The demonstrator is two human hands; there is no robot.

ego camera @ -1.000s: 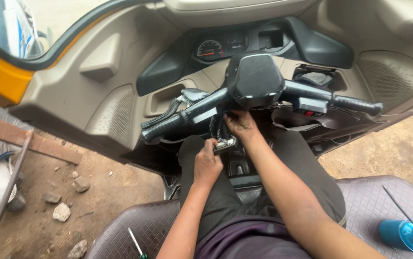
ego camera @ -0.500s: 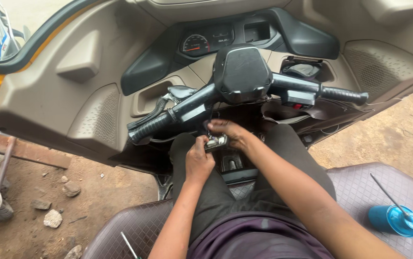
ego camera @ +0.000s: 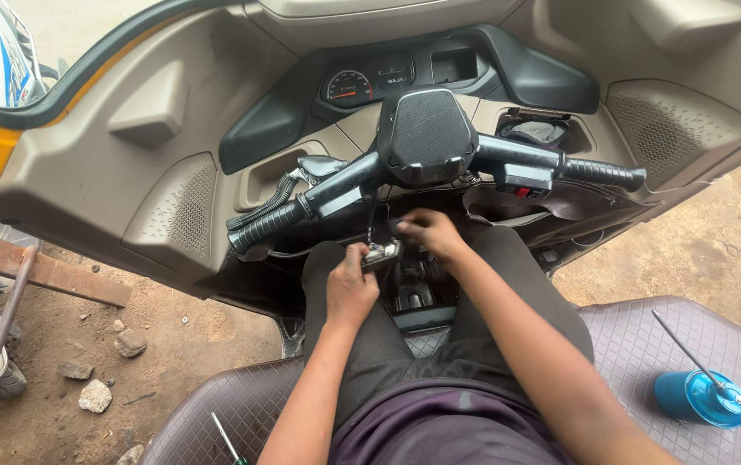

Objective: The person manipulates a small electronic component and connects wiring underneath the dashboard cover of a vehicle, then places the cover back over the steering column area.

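I sit on the seat of a three-wheeler, facing its black handlebar (ego camera: 426, 142) and beige dashboard (ego camera: 172, 129). My left hand (ego camera: 349, 288) is closed around a small metal part (ego camera: 382, 253) on a thin cable that hangs below the handlebar. My right hand (ego camera: 429, 234) pinches the same part from the right, fingers bent on it. Both hands meet just under the handlebar's centre, above my knees.
A blue oil can with a long thin spout (ego camera: 706, 398) lies on the brown quilted seat (ego camera: 646, 344) at my right. A green-handled tool (ego camera: 226, 439) rests on the seat at left. Stones (ego camera: 95, 396) and a rusty bar (ego camera: 43, 269) lie on the dirt ground.
Both hands have come lower, away from the handlebar's underside, bringing the small metal part down on its cable. The view has tilted slightly.
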